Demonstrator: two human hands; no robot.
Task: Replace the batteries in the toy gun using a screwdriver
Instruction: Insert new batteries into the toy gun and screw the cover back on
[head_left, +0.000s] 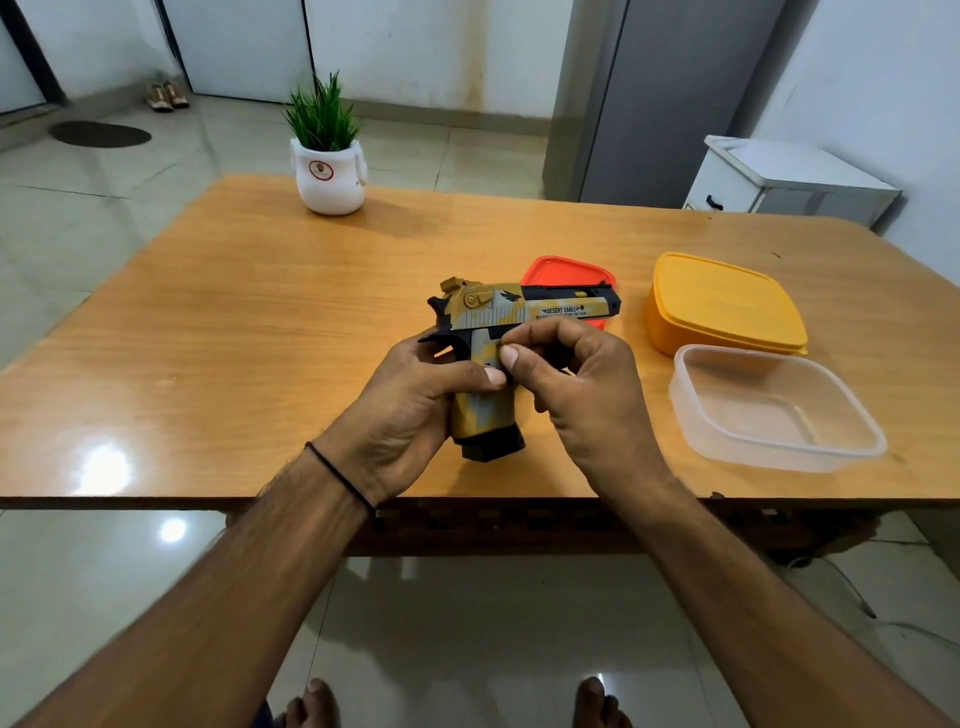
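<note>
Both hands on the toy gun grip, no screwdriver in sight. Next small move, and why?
Probably lift the right hand clear: its fingertips pinch something too small to identify at the tan-and-grey plastic toy gun grip, which the left hand steadies above the wooden table.

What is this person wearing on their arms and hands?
Very little. Both forearms are bare, with no sleeves in view. The left hand has a thin black band around its wrist. The right hand shows no ring, watch or glove.

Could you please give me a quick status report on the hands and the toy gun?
Left hand gripping toy gun by the grip. Right hand pinching at grip's upper side; item unclear. No screwdriver visible. Nothing blocking.
</note>
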